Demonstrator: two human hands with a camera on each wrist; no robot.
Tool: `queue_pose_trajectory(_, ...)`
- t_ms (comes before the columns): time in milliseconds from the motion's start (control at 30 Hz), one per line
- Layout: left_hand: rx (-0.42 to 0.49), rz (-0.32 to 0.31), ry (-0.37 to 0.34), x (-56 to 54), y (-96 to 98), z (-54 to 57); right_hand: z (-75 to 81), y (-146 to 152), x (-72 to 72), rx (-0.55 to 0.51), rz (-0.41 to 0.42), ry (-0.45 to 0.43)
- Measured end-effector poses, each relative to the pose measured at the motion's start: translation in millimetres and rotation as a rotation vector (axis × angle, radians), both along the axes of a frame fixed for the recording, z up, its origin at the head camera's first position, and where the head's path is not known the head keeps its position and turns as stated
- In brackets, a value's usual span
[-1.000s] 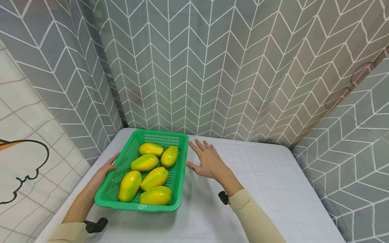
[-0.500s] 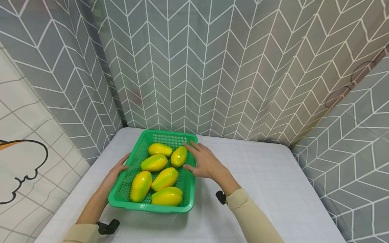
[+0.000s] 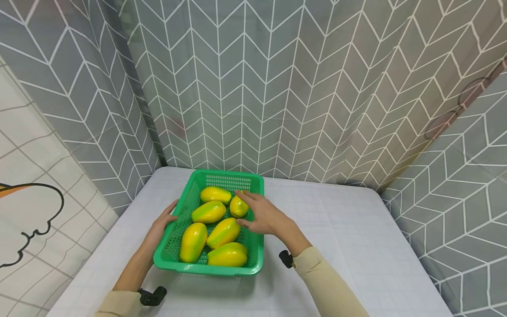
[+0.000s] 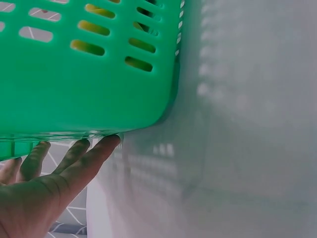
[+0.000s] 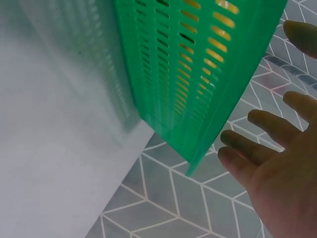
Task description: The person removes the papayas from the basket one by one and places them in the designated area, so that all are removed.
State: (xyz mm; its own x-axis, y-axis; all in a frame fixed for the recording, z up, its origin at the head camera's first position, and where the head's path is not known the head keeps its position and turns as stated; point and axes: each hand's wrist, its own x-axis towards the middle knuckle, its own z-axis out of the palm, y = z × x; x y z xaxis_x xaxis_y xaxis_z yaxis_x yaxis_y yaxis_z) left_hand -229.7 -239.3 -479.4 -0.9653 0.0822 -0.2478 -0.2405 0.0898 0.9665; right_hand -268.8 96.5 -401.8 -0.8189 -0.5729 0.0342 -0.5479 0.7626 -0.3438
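Observation:
A green plastic basket [image 3: 207, 267] holds several glossy yellow-green papayas [image 3: 193, 242]. At its left side is my left hand [image 3: 160, 226], its fingers straight against the outer wall and its thumb near the rim. In the left wrist view the fingertips [image 4: 110, 141] lie along the basket's side. My right hand [image 3: 264, 215] hovers over the right rim, fingers spread and holding nothing. It partly covers the papaya [image 3: 238, 208] at the back right. The right wrist view shows the right hand [image 5: 282, 153] apart from the basket's wall [image 5: 171, 74].
The basket stands on a table with a white cloth [image 3: 336, 233], toward its left half. Grey chevron-patterned curtains [image 3: 253, 88] close off the back and sides. A white tiled-pattern panel [image 3: 35, 145] stands at the left. Each wrist wears a black camera [image 3: 153, 296].
The basket with its papayas has slid to the right, with my left hand moving along at its side. My right hand has shifted slightly left and now overlaps the right rim.

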Motion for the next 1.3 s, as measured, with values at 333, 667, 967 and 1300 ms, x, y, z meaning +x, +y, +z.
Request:
queue_pose_trajectory(333,0.033,-0.002,-0.003,-0.1,1.8,0.3,8.2,-6,5.3,0.017,0.078,-0.070)
queue_pose_trajectory(667,0.039,-0.008,0.001,0.0,1.3,0.3,15.0,-24,18.0,0.086,0.153,-0.142)
queue_pose_trajectory(967,0.038,-0.003,0.011,-1.5,-1.7,1.4,25.9,-37,15.0,0.194,0.219,-0.166)
queue_pose_trajectory(1300,0.048,-0.001,0.001,-1.1,-0.8,-0.4,32.8,-48,14.3,0.288,0.280,-0.226)
